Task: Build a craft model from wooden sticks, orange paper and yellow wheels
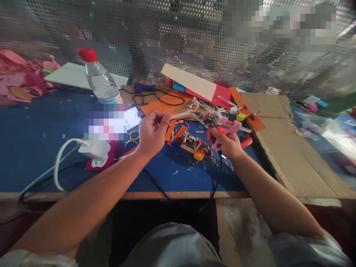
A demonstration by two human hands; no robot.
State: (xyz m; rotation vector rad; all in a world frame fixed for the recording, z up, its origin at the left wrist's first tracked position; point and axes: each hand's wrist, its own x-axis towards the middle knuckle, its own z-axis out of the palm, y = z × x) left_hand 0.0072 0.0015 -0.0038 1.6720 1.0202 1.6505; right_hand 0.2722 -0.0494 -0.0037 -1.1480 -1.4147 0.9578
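Note:
Pinched between the thumb and fingers of my left hand (154, 131) is a flat wooden stick (180, 115), pointing right. My right hand (226, 142) is wrapped round a pink glue gun (232, 127) with a lit red light. The gun's front end points left, close to the stick's far end; whether they touch is hard to tell. Grey, stringy clutter surrounds its nozzle. Below, between my hands, a small assembly of wooden sticks (190, 149) with a yellow-orange cap (198, 155) and a blue cap (177, 141) lies on the blue tabletop (178, 181).
At the left stand a red-capped bottle (101, 79) and a white charger (96, 150) on a magenta block, with cables. A lit phone (132, 118) lies near my left hand. Orange sheets (158, 105) and coloured card are behind; cardboard (303, 152) covers the right side.

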